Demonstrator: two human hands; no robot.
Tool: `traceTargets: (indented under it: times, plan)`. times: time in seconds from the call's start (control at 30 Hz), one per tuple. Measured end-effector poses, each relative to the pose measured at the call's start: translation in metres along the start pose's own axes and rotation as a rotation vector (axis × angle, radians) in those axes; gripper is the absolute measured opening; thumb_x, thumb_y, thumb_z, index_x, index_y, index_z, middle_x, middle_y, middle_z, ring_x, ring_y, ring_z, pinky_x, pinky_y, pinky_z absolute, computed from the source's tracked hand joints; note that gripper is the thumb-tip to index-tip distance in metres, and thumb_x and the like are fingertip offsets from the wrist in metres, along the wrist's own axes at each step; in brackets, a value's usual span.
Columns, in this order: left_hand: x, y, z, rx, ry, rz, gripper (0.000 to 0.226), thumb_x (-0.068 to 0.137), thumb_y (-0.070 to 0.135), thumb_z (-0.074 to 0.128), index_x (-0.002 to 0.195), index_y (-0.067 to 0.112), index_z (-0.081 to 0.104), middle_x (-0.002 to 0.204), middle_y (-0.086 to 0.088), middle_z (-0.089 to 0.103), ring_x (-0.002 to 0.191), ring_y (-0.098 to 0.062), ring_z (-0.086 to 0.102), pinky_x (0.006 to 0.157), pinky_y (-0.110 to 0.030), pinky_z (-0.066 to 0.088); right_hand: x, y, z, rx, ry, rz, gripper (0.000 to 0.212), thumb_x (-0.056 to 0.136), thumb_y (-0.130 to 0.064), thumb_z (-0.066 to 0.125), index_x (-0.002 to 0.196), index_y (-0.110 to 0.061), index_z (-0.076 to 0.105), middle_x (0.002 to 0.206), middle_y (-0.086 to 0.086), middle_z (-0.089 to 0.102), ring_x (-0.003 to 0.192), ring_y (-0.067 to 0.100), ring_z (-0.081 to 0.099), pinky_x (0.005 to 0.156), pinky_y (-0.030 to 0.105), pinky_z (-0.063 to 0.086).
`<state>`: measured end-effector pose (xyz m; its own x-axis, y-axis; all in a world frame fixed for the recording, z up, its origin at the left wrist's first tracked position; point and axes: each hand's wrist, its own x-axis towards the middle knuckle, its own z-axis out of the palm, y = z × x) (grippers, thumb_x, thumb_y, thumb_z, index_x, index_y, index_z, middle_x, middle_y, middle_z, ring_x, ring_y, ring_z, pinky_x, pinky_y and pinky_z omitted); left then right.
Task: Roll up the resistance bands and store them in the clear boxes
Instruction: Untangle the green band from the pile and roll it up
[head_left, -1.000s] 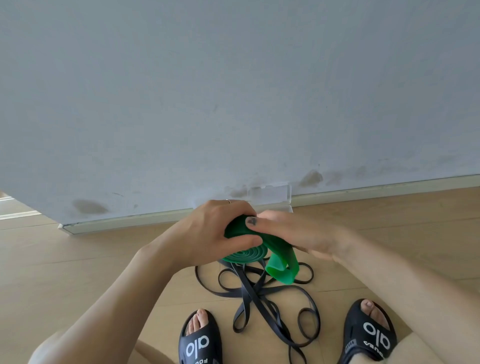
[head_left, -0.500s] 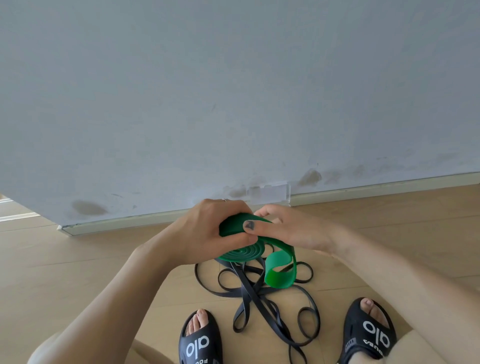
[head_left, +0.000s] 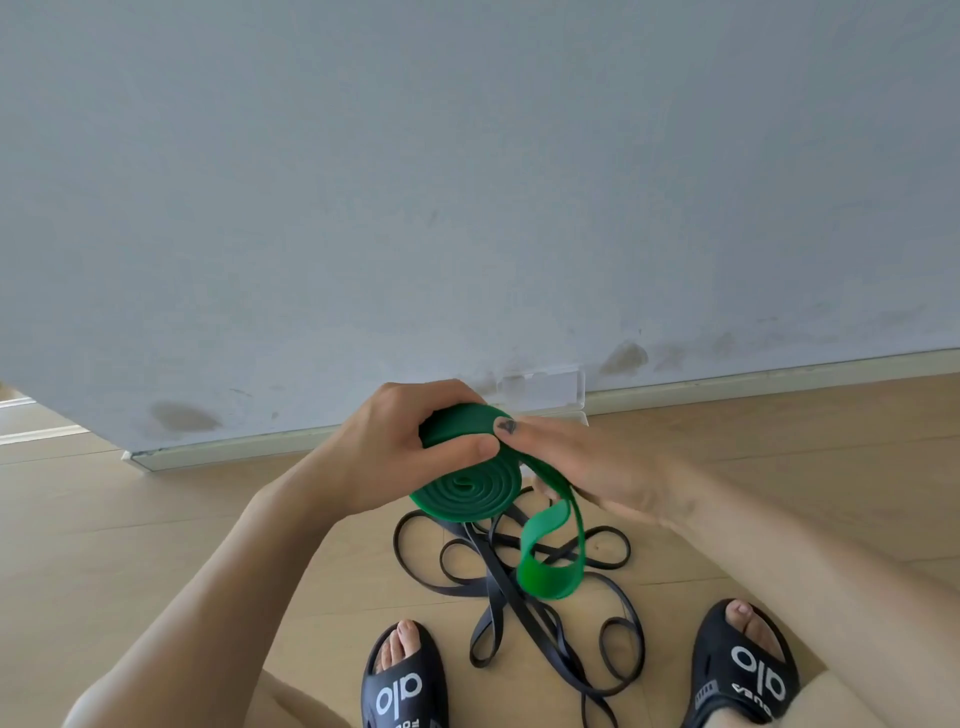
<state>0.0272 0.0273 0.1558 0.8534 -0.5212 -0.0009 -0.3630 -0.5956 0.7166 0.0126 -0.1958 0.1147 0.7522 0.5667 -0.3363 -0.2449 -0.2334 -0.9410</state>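
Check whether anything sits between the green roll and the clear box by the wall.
Nothing visible does. The left hand grips the green band and the right hand feeds its loose tail; the clear box sits just beyond them against the wall, partly hidden behind the hands.

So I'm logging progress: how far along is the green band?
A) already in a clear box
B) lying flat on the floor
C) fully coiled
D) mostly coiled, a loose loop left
D: the green band is a tight spiral gripped by the left hand, with a loose loop hanging below the right hand.
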Motion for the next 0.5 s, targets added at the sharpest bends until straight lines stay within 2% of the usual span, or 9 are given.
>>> traceTargets:
  times: [0.03,0.1,0.17,0.27,0.37,0.43,0.5]
  plan:
    - [0.000,0.001,0.000,-0.020,0.012,0.004,0.022,0.088,0.050,0.066,0.102,0.033,0.069,0.088,0.015,0.072,0.084,-0.008,0.069,0.066,-0.016,0.051,-0.001,-0.002,0.000,0.153,-0.078,0.013,0.044,0.107,-0.052,0.039,0.123,-0.019,0.065,0.089,-0.014,0.068,0.069,-0.005,0.056,0.067,0.017,0.042]
    - [-0.002,0.003,0.002,-0.074,0.023,0.015,0.025,0.088,0.050,0.067,0.104,0.031,0.069,0.090,0.013,0.072,0.086,-0.011,0.070,0.068,-0.019,0.054,-0.004,-0.005,0.001,0.394,-0.190,0.014,0.041,0.107,-0.047,0.048,0.127,-0.014,0.062,0.096,-0.003,0.067,0.075,0.007,0.055,0.064,0.024,0.039]
    - [-0.004,0.005,0.005,-0.125,0.029,0.018,0.032,0.087,0.053,0.065,0.106,0.028,0.070,0.092,0.008,0.073,0.087,-0.015,0.071,0.070,-0.024,0.056,-0.003,-0.003,0.001,0.498,-0.255,0.040,0.042,0.103,-0.047,0.052,0.124,-0.012,0.060,0.093,0.003,0.065,0.068,0.012,0.054,0.063,0.028,0.035]
    - [-0.004,0.005,0.004,-0.154,0.028,0.027,0.033,0.086,0.051,0.066,0.107,0.026,0.070,0.093,0.005,0.073,0.088,-0.019,0.070,0.073,-0.029,0.058,-0.002,-0.002,-0.002,0.495,-0.250,0.070,0.036,0.096,-0.047,0.059,0.110,-0.014,0.062,0.081,0.000,0.062,0.058,0.012,0.043,0.062,0.029,0.029]
    - [-0.001,0.002,0.005,-0.060,-0.059,0.038,0.033,0.083,0.045,0.074,0.110,0.028,0.067,0.098,0.010,0.073,0.094,-0.016,0.070,0.081,-0.031,0.058,-0.001,-0.004,-0.002,0.343,-0.195,0.062,0.034,0.095,-0.043,0.064,0.113,-0.014,0.066,0.086,-0.002,0.065,0.065,0.008,0.049,0.057,0.021,0.030]
    - [0.000,0.003,0.013,0.070,-0.135,0.046,0.030,0.081,0.047,0.076,0.106,0.032,0.067,0.093,0.010,0.071,0.089,-0.014,0.068,0.076,-0.034,0.056,0.000,-0.002,0.001,0.213,-0.166,0.078,0.032,0.096,-0.045,0.066,0.106,-0.014,0.064,0.080,-0.006,0.063,0.062,0.004,0.050,0.053,0.017,0.034]
    - [0.002,0.005,0.021,0.140,-0.157,0.094,0.027,0.086,0.049,0.071,0.102,0.029,0.067,0.085,0.009,0.068,0.082,-0.014,0.065,0.070,-0.034,0.052,-0.001,-0.002,0.003,0.118,-0.139,0.100,0.036,0.096,-0.054,0.065,0.099,-0.018,0.063,0.075,-0.009,0.060,0.060,0.004,0.046,0.053,0.020,0.032]
